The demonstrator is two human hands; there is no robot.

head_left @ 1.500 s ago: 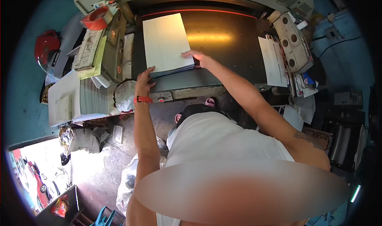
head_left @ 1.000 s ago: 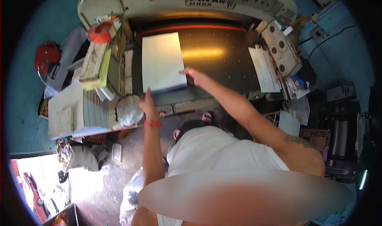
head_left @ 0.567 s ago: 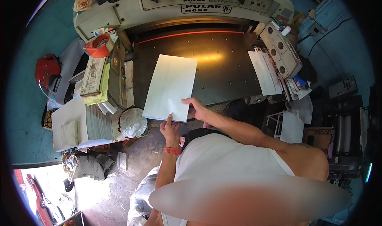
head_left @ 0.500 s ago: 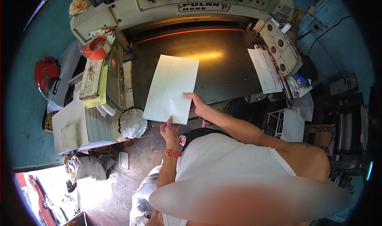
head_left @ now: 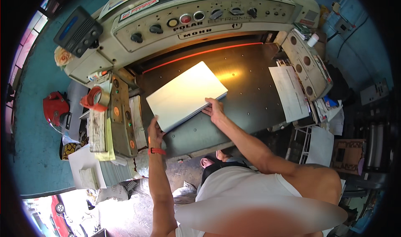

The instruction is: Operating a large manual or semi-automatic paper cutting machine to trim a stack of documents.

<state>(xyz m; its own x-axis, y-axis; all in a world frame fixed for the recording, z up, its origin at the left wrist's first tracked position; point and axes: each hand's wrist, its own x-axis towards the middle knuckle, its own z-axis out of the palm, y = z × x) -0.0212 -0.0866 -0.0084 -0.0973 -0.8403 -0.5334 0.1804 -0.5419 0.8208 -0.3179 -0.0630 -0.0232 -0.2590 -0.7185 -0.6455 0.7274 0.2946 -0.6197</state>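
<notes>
A stack of white paper (head_left: 186, 96) lies turned at a slant over the dark metal bed (head_left: 250, 99) of a cutting machine. My left hand (head_left: 156, 130), with a red band at the wrist, grips the stack's near-left corner. At the near-right edge my right hand (head_left: 214, 110) holds the stack, thumb on top and fingers underneath. Beyond the paper a red line of light (head_left: 204, 54) runs across the bed, below the machine's front panel (head_left: 204, 18) with its knobs and buttons.
To the left stand a side guard (head_left: 121, 116) with buttons, an orange tape dispenser (head_left: 97, 99) and a paper pile (head_left: 115, 172). On the right, a printed sheet (head_left: 288, 91) lies by another side guard (head_left: 307, 64). A red car (head_left: 59, 214) shows through the opening at lower left.
The paper stack has moved farther over the bed and turned clockwise. My left hand has shifted left to its corner; my right hand has moved slightly right along its edge. The view has tilted.
</notes>
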